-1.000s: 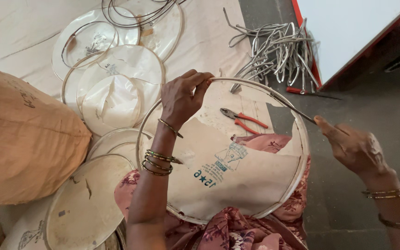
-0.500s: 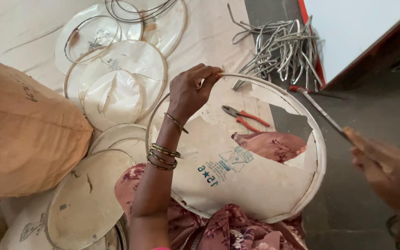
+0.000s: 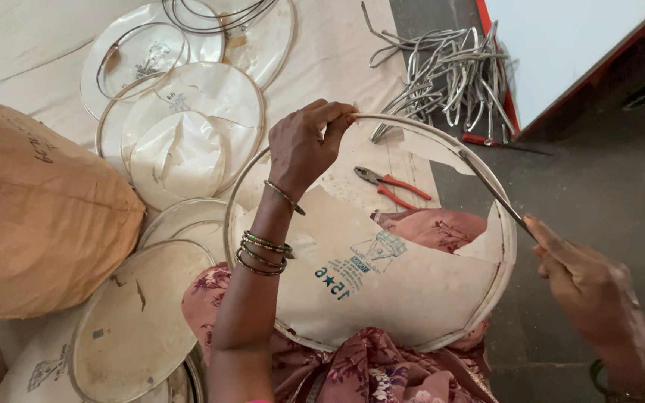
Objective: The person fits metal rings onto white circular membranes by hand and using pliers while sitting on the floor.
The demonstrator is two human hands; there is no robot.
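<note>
A bulging tan sack (image 3: 35,224) fills the left edge of the frame, with dark markings near its top that are too creased to make out. On the large drum skin (image 3: 382,276) at the centre, a blue printed label sits just left of middle, upside down to the camera, with a small line drawing beside it. The skin is cream, torn open at its upper right, and floral pink cloth (image 3: 431,227) shows through the hole. It lies across the person's lap, ringed by a metal hoop (image 3: 412,127).

The left hand (image 3: 304,145) is closed on the hoop at its top edge, thumb and fingers pinching the rim, bangles on the wrist. The right hand (image 3: 591,291), at the lower right, grips a thin metal tool (image 3: 490,190) whose tip lies against the hoop's upper right rim.

Red-handled pliers (image 3: 391,185) lie inside the hoop's ring, between the two hands and touching neither. Other hooped skins (image 3: 181,134) are stacked in the upper left and lower left, some with faint printed emblems. A heap of bent metal hooks (image 3: 449,71) lies at the top, just beyond the hoop. A white board with a red edge (image 3: 561,45) fills the upper right corner.
</note>
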